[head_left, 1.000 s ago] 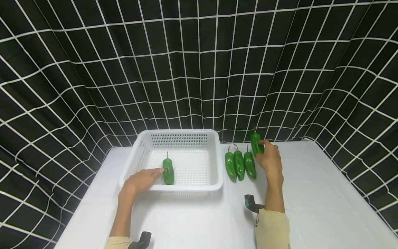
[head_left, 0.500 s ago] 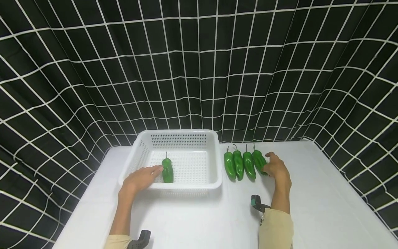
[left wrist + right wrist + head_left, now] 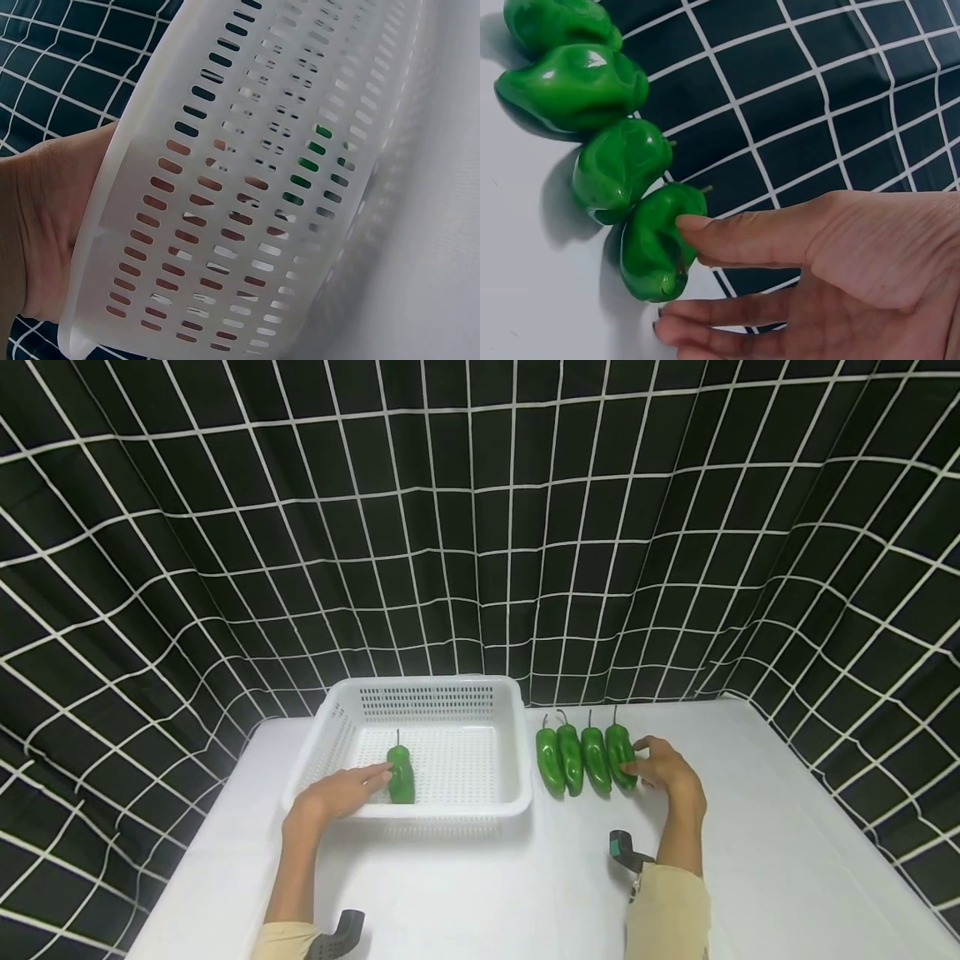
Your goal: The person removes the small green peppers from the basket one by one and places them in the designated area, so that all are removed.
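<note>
A white perforated basket [image 3: 442, 810] stands left of centre in the head view, with one green chili pepper [image 3: 402, 781] upright-on inside it, stem pointing away. My left hand [image 3: 335, 793] reaches over the basket's near left rim, its fingertips at that pepper's left side. In the left wrist view the basket wall [image 3: 217, 187] mostly hides the hand. To the right of the basket lies a row of several green peppers [image 3: 572, 758]. My right hand [image 3: 667, 774] is beside the rightmost pepper [image 3: 654, 247]; the thumb touches it, and the other fingers extend loosely below it.
A white cloth covers the table [image 3: 480, 893]. Behind and on both sides hangs a black curtain [image 3: 495, 527] with a white grid. A dark wrist-worn device [image 3: 628, 852] juts from the right sleeve, another [image 3: 341, 935] from the left.
The right hand has lowered its pepper to the right end of the row, released it and straightened it alongside the others. The left hand has stayed at the basket.
</note>
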The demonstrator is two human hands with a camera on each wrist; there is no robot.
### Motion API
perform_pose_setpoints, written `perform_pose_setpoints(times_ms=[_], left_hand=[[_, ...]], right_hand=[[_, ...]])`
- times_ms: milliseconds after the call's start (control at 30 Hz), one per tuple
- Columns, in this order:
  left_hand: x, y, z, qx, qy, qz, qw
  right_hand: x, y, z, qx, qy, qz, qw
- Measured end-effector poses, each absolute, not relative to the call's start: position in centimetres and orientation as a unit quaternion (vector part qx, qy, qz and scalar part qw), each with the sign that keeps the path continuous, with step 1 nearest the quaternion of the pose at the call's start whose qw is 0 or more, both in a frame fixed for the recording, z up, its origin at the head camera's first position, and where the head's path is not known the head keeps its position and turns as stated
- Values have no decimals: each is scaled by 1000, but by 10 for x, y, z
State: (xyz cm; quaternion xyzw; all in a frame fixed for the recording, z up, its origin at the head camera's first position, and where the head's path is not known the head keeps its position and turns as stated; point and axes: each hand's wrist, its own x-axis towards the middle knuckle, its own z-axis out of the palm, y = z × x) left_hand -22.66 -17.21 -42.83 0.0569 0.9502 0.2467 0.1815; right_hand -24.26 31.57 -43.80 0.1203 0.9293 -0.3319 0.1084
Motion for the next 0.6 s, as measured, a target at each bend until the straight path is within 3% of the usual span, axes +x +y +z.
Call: perform_pose_setpoints(times_ms=[333,600], left_hand=[[-228,-172,-431,70,956,227,173],[-227,-173,-427,66,960,221,162]], right_hand=[[-237,318,-439,137,933,-314,109],[-242,295,-420,139,944,-297,36]])
